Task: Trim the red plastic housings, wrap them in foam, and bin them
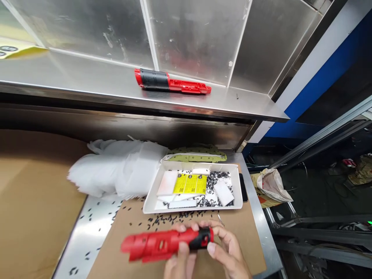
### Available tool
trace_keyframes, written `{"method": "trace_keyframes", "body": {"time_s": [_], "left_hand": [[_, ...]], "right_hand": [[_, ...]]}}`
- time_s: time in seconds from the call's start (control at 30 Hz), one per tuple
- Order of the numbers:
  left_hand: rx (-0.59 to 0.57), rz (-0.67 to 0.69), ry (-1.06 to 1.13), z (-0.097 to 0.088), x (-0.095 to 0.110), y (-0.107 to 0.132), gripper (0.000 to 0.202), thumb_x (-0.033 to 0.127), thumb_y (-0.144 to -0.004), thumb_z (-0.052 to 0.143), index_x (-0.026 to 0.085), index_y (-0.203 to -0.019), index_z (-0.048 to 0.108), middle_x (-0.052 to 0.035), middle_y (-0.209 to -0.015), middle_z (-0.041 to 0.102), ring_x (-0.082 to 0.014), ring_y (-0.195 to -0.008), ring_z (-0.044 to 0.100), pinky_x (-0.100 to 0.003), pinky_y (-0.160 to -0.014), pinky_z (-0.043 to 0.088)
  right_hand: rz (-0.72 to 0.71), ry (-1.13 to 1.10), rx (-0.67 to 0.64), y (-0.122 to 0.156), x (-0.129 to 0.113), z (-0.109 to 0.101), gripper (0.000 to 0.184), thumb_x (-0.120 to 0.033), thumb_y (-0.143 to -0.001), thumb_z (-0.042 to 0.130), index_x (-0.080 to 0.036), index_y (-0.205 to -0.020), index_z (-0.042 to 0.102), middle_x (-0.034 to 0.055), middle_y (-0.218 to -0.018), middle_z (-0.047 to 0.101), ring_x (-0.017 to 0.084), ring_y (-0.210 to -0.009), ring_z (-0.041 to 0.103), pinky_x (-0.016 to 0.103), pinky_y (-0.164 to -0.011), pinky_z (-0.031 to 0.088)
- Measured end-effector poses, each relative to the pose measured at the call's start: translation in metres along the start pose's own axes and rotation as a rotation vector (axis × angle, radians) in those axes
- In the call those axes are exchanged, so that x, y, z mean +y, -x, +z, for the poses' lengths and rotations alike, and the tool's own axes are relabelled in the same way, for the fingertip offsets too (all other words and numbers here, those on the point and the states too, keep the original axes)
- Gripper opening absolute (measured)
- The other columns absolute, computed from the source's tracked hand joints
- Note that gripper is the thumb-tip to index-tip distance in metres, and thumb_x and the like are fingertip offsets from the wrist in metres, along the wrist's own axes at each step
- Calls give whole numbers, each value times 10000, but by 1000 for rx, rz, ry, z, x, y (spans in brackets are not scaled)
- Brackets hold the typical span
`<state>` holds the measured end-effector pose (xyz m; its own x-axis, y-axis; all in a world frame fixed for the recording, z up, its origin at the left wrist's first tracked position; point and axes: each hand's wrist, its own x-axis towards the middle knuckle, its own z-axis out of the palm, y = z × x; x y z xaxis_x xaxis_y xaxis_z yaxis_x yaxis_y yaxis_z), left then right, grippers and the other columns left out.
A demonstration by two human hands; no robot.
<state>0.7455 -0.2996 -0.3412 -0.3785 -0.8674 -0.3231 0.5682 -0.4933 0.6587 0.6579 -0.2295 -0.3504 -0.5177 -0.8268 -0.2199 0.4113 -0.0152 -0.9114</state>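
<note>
A red plastic tool housing (142,245) with a black section at its right end is held level over the brown cardboard mat (116,252). My left hand (180,257) grips its middle, thumb in front and fingertips showing over the top edge. Around the black end my right hand (228,248) is closed, with the thumb near its lower corner and the index finger behind. Just beyond the hands stands a white tray (148,205) containing small black parts, white blocks and a yellow label sheet (190,183).
A red and black housing (154,80) lies on the steel shelf (110,83), with a small screw (237,96) to its right. White foam bags (119,168) sit left of the tray. Small black pieces (162,221) are scattered before it. A phone (243,188) lies at its right.
</note>
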Motion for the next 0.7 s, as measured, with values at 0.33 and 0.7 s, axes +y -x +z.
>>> {"method": "trace_keyframes", "body": {"time_s": [0.33, 0.7], "left_hand": [[47, -274, 422, -21, 19, -8, 183, 331, -906, 526, 274, -943, 696, -45, -873, 724, -209, -952, 684, -393, -911, 552], [198, 54, -455, -35, 55, 21, 824, 455, -586, 852, 292, -1326, 527, -21, -1063, 753, -216, -985, 656, -188, -838, 513]], "right_hand": [[-247, 516, 168, 12, -21, -9, 419, -577, -898, 485, -266, -1069, 709, 81, -1302, 598, 280, -1316, 418, 446, -1105, 298], [-27, 1182, 90, -27, 30, -76, 201, -107, -824, 568, -200, -964, 679, 78, -1045, 664, 247, -962, 633, 367, -845, 487]]}}
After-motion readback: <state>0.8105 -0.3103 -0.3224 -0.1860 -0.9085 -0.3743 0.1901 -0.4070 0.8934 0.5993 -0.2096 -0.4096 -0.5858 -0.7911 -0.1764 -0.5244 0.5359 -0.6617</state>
